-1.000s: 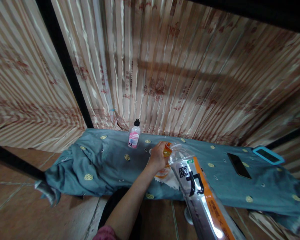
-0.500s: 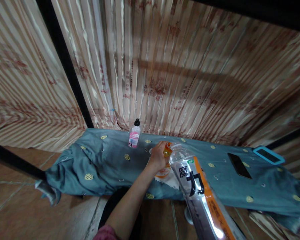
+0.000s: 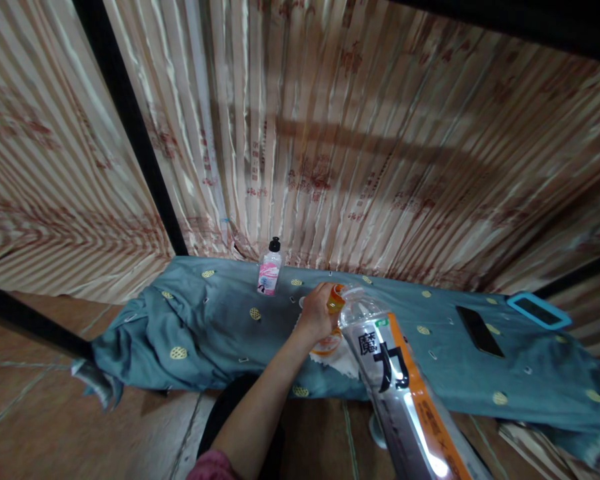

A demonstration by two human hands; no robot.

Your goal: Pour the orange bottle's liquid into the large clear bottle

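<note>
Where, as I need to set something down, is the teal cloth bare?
Bare: between the tilted bottle and black phone, and left of the pink-labelled bottle. Crowded: around the left hand, amber container and white napkin.

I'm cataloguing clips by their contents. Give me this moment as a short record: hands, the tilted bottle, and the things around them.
Left hand: wrapped around small orange bottle
Right hand: not in view
Big bottle: tilted, neck close to small orange bottle's top; contact unclear
By the hand: white cloth
Farther left: black-capped bottle, standing
Far right: black phone, blue-framed object
</note>
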